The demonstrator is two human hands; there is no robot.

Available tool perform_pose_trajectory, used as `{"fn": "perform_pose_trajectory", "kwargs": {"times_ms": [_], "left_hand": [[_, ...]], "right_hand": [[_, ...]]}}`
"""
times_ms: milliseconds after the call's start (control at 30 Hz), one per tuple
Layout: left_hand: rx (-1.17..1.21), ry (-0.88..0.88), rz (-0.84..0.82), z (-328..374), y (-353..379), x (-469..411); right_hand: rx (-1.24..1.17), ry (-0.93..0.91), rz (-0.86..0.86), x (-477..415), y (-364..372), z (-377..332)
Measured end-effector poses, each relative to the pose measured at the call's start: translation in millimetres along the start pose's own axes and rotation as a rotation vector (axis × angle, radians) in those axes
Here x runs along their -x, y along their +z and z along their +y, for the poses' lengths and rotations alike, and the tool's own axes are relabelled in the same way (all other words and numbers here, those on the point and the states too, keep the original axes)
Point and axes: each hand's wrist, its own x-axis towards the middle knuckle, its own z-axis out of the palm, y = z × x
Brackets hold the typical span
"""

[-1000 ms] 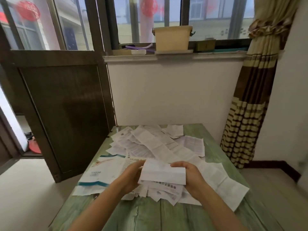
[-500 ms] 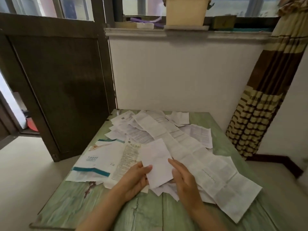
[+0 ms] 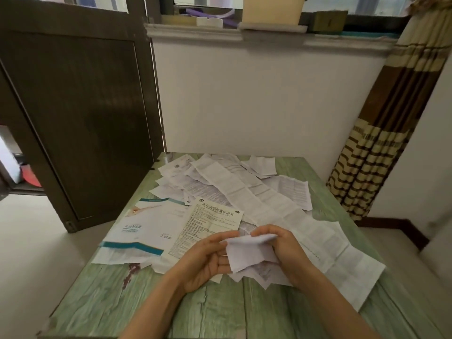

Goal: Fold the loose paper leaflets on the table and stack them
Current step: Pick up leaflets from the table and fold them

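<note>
A small white leaflet (image 3: 247, 253) is held up just above the green wooden table (image 3: 215, 311), bent over at its top edge. My left hand (image 3: 208, 260) pinches its left side and my right hand (image 3: 286, 248) grips its upper right corner. Under and behind them lies a loose pile of printed leaflets (image 3: 195, 187). A very long creased strip leaflet (image 3: 269, 204) runs from the far middle toward the near right. A big printed sheet (image 3: 208, 228) and a white-and-teal brochure (image 3: 144, 228) lie at the left.
A dark door (image 3: 80, 113) stands open beside the table's left edge. The white wall (image 3: 256, 99) and window sill are behind the table, and a striped curtain (image 3: 381, 143) hangs at the right. Bare wood shows along the near edge.
The small leaflet went from lying stretched between both hands to being lifted and bent over at the top. The camera tilted down and closer to the table.
</note>
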Motion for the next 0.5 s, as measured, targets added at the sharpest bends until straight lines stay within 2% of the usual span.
{"fn": "perform_pose_trajectory", "kwargs": {"times_ms": [167,267,400,500], "left_hand": [[0.063,-0.005,-0.022,1.9,-2.7,-0.6],[0.028,0.015,-0.016,0.5,1.8,2.5],[-0.041,0.029,-0.086,2.0,3.1,7.6],[-0.096,0.047,-0.001,3.1,2.1,8.7]], "right_hand": [[0.042,-0.131,0.029,6.4,-1.7,5.1],[0.082,-0.28,0.041,8.3,2.7,12.1],[0.111,-0.486,0.038,14.6,14.7,18.1],[0.117,-0.473,-0.026,19.0,13.4,8.4]]}}
